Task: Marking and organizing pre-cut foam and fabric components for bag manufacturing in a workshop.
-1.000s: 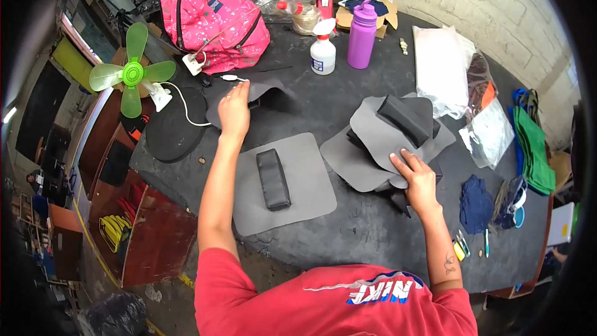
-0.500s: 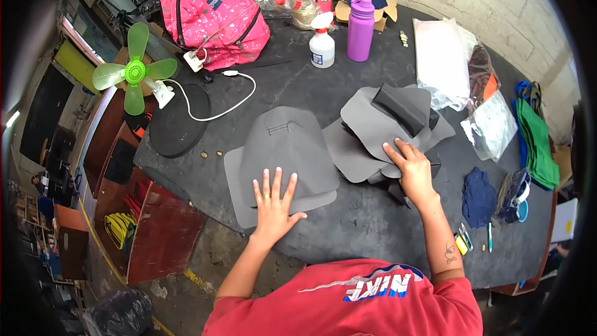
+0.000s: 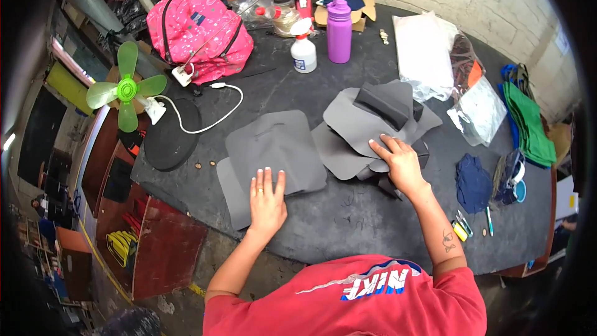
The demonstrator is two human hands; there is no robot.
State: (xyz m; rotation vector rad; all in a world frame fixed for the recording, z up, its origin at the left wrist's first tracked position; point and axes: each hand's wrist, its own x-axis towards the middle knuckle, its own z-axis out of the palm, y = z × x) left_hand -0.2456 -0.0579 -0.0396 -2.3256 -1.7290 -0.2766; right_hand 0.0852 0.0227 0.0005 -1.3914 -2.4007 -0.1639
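Note:
Dark grey sheet pieces with rounded corners (image 3: 273, 143) lie overlapped on the black tabletop in front of me. My left hand (image 3: 267, 202) rests on their near edge, fingers stretched out and flat. To the right is a loose pile of grey pieces (image 3: 357, 121), topped by a folded black piece (image 3: 385, 102). My right hand (image 3: 399, 160) lies on the near right part of that pile, its fingers extended over a grey sheet. Neither hand grips anything that I can make out. The lower layers of the pile are partly hidden.
A green fan (image 3: 127, 89) with a white cable stands at left, beside a pink backpack (image 3: 199, 34). Farther back are a spray bottle (image 3: 303, 50) and a purple bottle (image 3: 339, 31). White plastic packages (image 3: 425, 53), dark blue cloth (image 3: 472, 182) and snips (image 3: 461, 227) lie at right.
The upper left sheet has flattened and shifted over the one beneath. My left thumb has drawn in toward its fingers. The right hand remains on the pile; the whole view has shifted slightly.

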